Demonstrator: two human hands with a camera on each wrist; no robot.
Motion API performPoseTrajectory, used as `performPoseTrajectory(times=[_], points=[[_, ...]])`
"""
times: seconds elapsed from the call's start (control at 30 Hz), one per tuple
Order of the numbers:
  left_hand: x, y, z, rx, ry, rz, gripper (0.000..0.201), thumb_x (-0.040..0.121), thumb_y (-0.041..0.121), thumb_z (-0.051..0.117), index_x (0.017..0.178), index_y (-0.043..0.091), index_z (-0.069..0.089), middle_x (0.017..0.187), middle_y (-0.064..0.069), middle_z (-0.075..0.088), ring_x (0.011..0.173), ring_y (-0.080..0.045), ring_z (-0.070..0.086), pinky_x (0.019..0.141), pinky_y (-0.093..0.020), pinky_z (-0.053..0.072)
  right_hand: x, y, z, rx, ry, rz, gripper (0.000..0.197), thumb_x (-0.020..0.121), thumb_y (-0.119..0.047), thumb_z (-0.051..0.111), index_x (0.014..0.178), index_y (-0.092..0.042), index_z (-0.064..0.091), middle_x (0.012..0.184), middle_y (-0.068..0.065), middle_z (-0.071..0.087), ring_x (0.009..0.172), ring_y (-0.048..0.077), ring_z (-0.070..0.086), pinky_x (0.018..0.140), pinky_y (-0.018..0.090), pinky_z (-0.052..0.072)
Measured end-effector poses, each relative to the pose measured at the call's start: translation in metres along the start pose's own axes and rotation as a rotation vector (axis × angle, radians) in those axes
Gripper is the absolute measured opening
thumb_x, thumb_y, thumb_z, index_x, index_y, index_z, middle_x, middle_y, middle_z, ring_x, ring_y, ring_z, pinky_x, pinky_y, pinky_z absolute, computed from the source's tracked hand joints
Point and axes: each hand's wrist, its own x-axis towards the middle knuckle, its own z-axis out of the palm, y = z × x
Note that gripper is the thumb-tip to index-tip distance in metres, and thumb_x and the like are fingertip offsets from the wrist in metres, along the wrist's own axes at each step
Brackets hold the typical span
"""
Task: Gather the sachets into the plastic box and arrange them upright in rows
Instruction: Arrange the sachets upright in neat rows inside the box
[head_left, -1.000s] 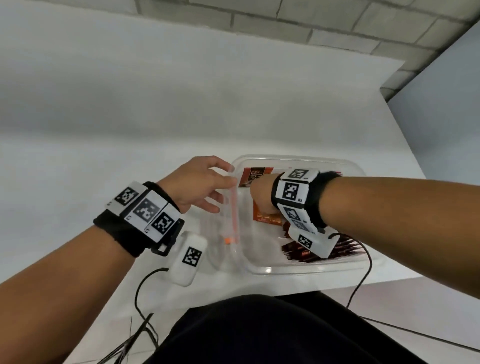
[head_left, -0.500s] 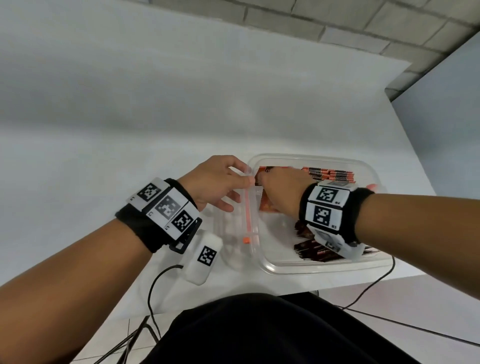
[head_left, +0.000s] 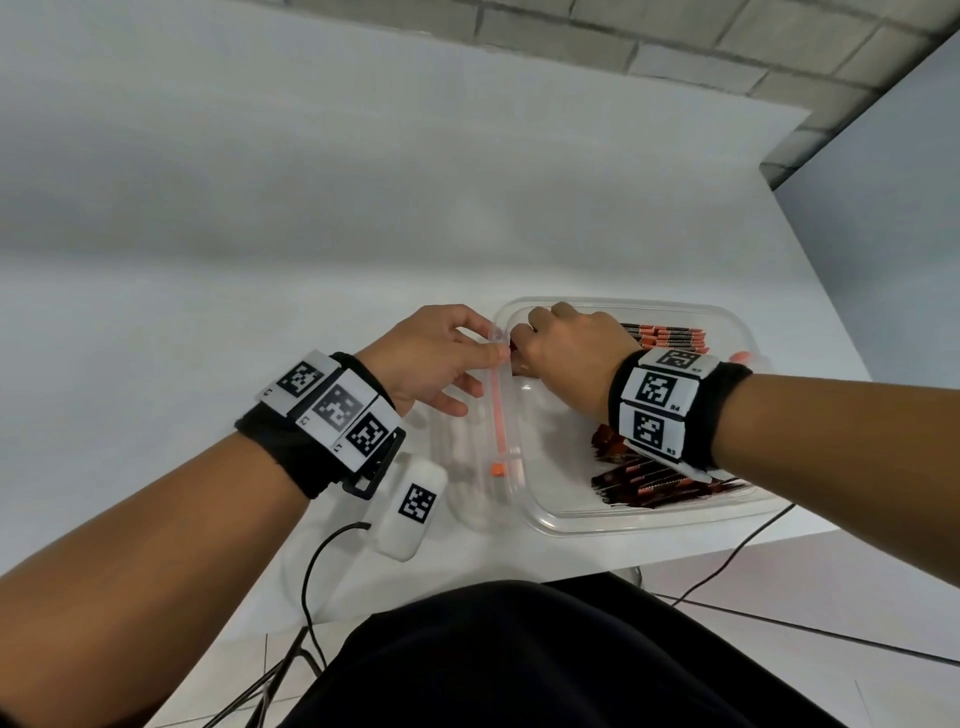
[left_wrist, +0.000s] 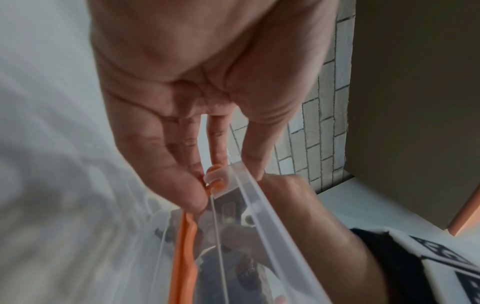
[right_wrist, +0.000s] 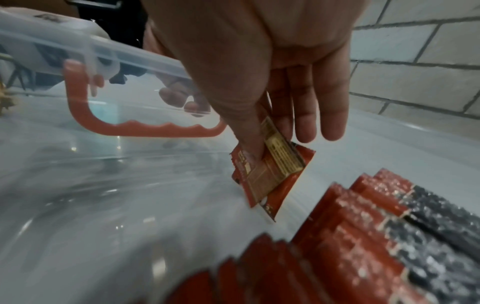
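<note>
My left hand (head_left: 436, 358) pinched the plastic box (head_left: 644, 514) rim at centre frame. My right hand (right_wrist: 259, 67) held what looked like two sachets (right_wrist: 272, 174) inside it, near the standing rows (head_left: 667, 336).

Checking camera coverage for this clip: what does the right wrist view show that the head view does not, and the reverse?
Only the right wrist view shows the right hand pinching red sachets between thumb and fingers inside the plastic box, and the full curved shape of the orange handle. Only the head view shows the white table, both marker wristbands, and the near pile of sachets by the right wrist. Both show the left hand at the box's left rim and a row of upright sachets.
</note>
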Motion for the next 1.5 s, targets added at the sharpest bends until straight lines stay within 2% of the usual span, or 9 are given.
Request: performPoseTrajectory(times=[0.23,0.53,0.67,0.8,0.87,1.03,1.23,1.37,1.5], points=[[0.001,-0.001,-0.001,0.002,-0.003,-0.01,0.029,0.085,0.027,0.071,0.11,0.016,0.061,0.091,-0.006,0.063,0.063,-0.013,0.063,0.052,-0.028,0.053,0.005,-0.001,0.016,0.189,-0.091,0.034,0.037,0.09,-0.001,0.05,0.125,-0.009,0.043,0.104,0.01,0.052,0.085,0.025,0.053,0.064,0.034,0.045],[0.002,-0.001,-0.003,-0.009,-0.017,-0.017,0.03,0.085,0.026,0.071,0.11,0.015,0.06,0.088,-0.005,0.063,0.061,-0.012,0.063,0.051,-0.027,0.052,0.014,-0.001,0.013,0.413,-0.361,-0.021,0.043,0.084,-0.027,0.069,0.116,-0.008,0.049,0.079,-0.004,0.048,0.077,0.017,0.052,0.067,0.029,0.045],[0.002,-0.001,-0.003,-0.017,-0.025,-0.022,0.03,0.084,0.026,0.071,0.11,0.015,0.06,0.089,-0.005,0.063,0.061,-0.013,0.063,0.05,-0.026,0.051,0.012,-0.005,0.008,0.392,-0.468,-0.063,0.041,0.08,-0.028,0.075,0.11,-0.015,0.049,0.083,-0.004,0.05,0.07,0.011,0.049,0.063,0.021,0.046],[0.002,-0.002,-0.004,-0.013,-0.025,-0.024,0.03,0.085,0.027,0.071,0.111,0.015,0.061,0.089,-0.005,0.064,0.062,-0.013,0.063,0.051,-0.027,0.052,0.015,-0.008,0.014,0.261,-0.448,-0.003,0.081,0.072,-0.037,0.079,0.135,-0.015,0.035,0.114,0.005,0.039,0.103,0.023,0.046,0.08,0.035,0.05],[0.001,-0.002,-0.004,-0.01,-0.022,-0.023,0.03,0.085,0.027,0.071,0.11,0.016,0.061,0.089,-0.004,0.064,0.062,-0.012,0.063,0.051,-0.027,0.052,0.016,-0.011,0.018,0.232,-0.497,0.013,0.084,0.071,-0.036,0.08,0.137,-0.014,0.031,0.118,0.007,0.04,0.105,0.025,0.048,0.082,0.038,0.051],[0.001,-0.002,-0.002,-0.004,-0.01,-0.005,0.028,0.085,0.028,0.07,0.109,0.015,0.061,0.085,-0.002,0.064,0.061,-0.011,0.063,0.053,-0.027,0.053,0.013,-0.021,0.02,0.173,-0.54,-0.051,0.069,0.078,-0.033,0.075,0.132,-0.013,0.037,0.113,0.005,0.053,0.096,0.022,0.056,0.077,0.033,0.049],[-0.001,-0.001,-0.001,-0.012,0.003,-0.014,0.029,0.085,0.027,0.071,0.109,0.015,0.061,0.084,-0.002,0.065,0.061,-0.012,0.063,0.052,-0.027,0.052,0.012,-0.018,0.014,0.139,-0.614,-0.237,0.04,0.089,-0.026,0.063,0.126,-0.013,0.056,0.111,0.003,0.065,0.099,0.021,0.06,0.087,0.031,0.051],[-0.005,0.0,0.003,0.009,0.036,-0.009,0.027,0.085,0.027,0.071,0.108,0.015,0.061,0.085,-0.002,0.065,0.066,-0.014,0.062,0.052,-0.028,0.052,0.003,0.005,0.004,0.348,-0.535,-0.183,0.005,0.088,-0.026,0.064,0.091,-0.023,0.062,0.086,-0.006,0.06,0.08,0.013,0.055,0.072,0.026,0.047],[-0.011,0.005,0.004,0.198,0.221,0.07,0.036,0.086,0.036,0.068,0.117,0.022,0.058,0.1,0.002,0.064,0.086,-0.013,0.062,0.066,-0.025,0.052,-0.018,0.038,-0.01,0.61,-0.402,-0.07,0.026,0.09,-0.029,0.062,0.071,-0.032,0.045,0.079,-0.011,0.053,0.075,0.011,0.051,0.069,0.026,0.042]])
